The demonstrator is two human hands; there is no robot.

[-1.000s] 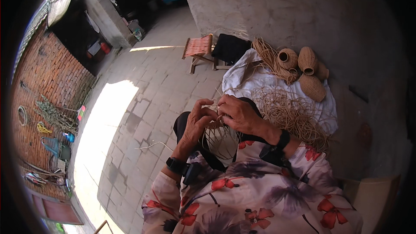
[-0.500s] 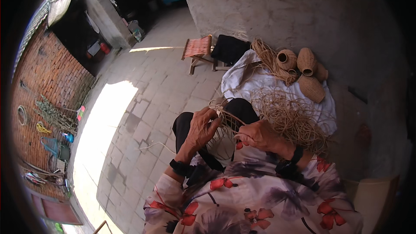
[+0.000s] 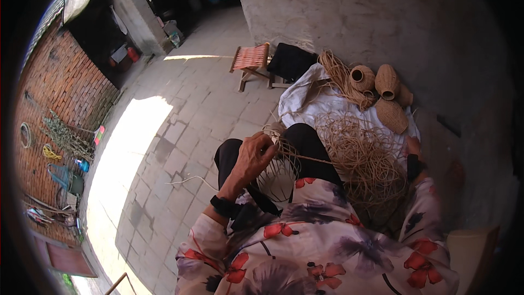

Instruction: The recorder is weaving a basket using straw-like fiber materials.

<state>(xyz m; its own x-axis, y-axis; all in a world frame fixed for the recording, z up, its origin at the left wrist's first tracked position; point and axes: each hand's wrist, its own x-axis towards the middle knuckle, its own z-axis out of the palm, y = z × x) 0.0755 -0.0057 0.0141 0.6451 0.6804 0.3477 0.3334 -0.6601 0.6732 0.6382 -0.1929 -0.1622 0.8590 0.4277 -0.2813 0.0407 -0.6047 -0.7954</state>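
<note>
Between my knees sits an unfinished woven basket [image 3: 278,177], with thin pale ribs fanning out below its woven part. My left hand [image 3: 252,155] is closed on its upper edge, fingers bent over the weaving. From there a tan cord [image 3: 316,159] stretches straight to the right across my thigh, then gets lost against a tangled pile of cord [image 3: 364,147]. My right hand [image 3: 413,146] is far out to the right, beside the white cloth's edge. It looks closed, seemingly on the cord, though its fingertips are hard to see.
Several finished woven vessels [image 3: 387,81] and a bundle of straight cord [image 3: 339,76] rest on the white cloth [image 3: 303,95] by the wall. Ahead stand a folding stool [image 3: 250,58] and a black-covered seat [image 3: 292,62]. A brick wall [image 3: 68,71] lies left.
My right hand has swung from beside the basket far out to the right, and the cord now stretches straight across my thigh. My left hand has stayed on the basket.
</note>
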